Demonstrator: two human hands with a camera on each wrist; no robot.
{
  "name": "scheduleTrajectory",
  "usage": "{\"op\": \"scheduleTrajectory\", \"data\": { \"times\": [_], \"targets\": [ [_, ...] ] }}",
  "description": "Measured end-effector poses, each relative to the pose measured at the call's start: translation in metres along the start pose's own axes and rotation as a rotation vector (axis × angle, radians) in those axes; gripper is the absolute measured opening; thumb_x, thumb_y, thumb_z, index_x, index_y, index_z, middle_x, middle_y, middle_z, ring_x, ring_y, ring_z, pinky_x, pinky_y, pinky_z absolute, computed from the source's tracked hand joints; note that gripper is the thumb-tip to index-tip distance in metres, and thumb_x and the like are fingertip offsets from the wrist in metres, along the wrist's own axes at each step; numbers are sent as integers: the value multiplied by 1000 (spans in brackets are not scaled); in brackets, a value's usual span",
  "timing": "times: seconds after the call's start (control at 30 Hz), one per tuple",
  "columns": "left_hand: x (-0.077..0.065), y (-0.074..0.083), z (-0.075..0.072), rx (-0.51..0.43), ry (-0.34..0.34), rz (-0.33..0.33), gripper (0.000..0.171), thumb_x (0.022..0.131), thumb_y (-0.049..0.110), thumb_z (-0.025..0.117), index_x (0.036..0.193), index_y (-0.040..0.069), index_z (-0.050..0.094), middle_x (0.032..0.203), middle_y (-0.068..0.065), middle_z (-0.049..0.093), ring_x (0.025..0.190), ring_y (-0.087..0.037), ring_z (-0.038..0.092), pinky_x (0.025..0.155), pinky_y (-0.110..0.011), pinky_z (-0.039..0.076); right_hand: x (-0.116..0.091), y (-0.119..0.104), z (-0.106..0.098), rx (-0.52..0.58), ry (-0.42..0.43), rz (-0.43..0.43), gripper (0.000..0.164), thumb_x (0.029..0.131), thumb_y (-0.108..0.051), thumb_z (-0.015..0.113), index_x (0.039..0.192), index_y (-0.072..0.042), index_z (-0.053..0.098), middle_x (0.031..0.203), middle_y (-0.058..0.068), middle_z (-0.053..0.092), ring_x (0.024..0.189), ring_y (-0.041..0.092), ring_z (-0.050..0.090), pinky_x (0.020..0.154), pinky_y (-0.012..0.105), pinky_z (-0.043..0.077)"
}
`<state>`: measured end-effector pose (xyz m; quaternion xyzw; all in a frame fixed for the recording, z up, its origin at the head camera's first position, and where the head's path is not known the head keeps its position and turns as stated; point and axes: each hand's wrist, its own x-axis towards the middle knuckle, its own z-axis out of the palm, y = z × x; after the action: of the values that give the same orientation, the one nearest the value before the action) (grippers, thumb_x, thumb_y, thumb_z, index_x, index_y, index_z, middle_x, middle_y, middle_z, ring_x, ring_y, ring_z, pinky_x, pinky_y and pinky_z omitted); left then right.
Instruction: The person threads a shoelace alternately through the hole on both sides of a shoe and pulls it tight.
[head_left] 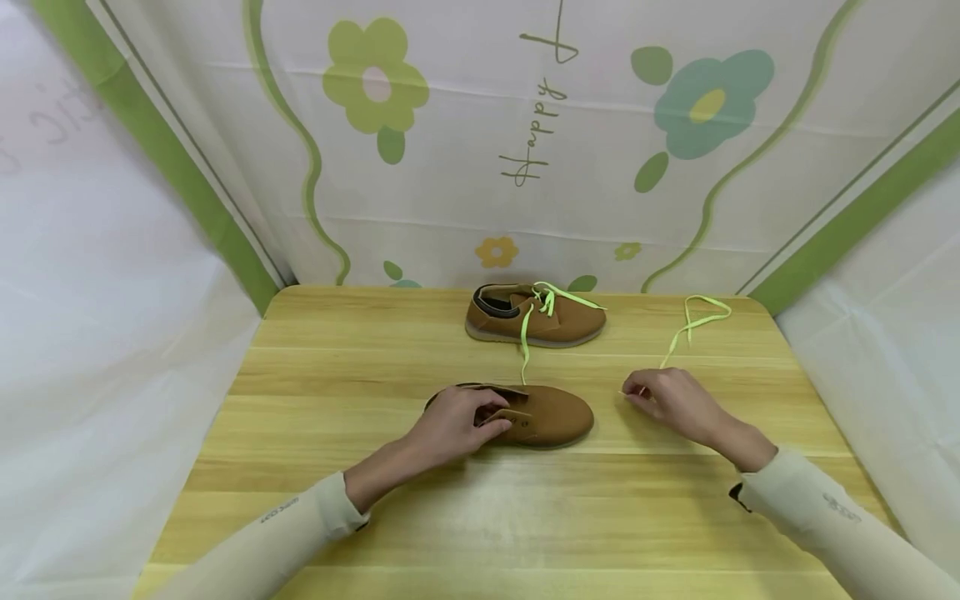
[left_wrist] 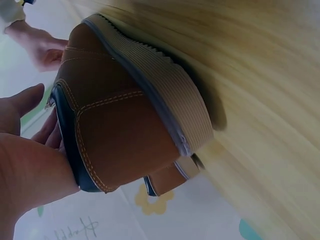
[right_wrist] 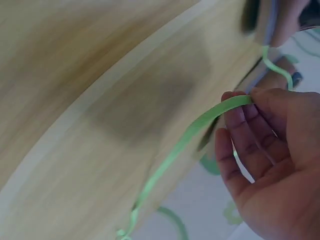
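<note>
Right grip (head_left: 681, 407) pinching lime lace (right_wrist: 190, 132), left grip (head_left: 452, 423) loose over brown shoe (head_left: 561, 415), laced shoe (head_left: 577, 322) behind

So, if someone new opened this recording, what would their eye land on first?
Probably the bright yellow-green lace pinched in the right hand, its other end lying looped at the table's far right. Next, perhaps, the nearer brown shoe, mid-table, with the left hand at its opening. Behind it, the second shoe stands near the back edge, with similar bright lacing.
</note>
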<state>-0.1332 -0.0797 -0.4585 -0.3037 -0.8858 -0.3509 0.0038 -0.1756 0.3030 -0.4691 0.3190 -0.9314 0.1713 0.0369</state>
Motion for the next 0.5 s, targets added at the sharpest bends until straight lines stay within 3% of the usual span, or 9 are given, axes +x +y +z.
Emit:
{"op": "scheduleTrajectory", "data": {
  "times": [0.13,0.23,0.37,0.5],
  "targets": [
    [2,0,3,-40,5,-29,15,95,22,82,107,12,81,88,3,77,74,-4,66,67,-23,53,3,-23,1,148,-18,16,9,90,2,81,94,-6,79,85,-5,76,74,3,68,65,26,58],
    [4,0,6,-56,5,-45,12,95,22,82,103,13,82,83,6,74,63,0,55,60,-21,47,6,-40,3,279,-41,35,10,91,3,79,94,-7,79,86,-4,76,75,2,67,66,25,58],
    [6,2,7,-61,-6,-67,10,96,24,81,101,15,83,77,9,69,53,1,41,53,-21,39,11,-60,6,399,-64,58,10,94,0,79,95,-10,80,88,-3,77,77,8,70,67,26,59],
    [9,3,7,-47,-19,-79,9,96,26,81,99,18,84,71,12,65,50,0,37,50,-20,34,16,-77,10,475,-85,94,8,94,-4,80,93,-12,81,87,-3,78,76,13,72,67,26,59]
  ]
}}
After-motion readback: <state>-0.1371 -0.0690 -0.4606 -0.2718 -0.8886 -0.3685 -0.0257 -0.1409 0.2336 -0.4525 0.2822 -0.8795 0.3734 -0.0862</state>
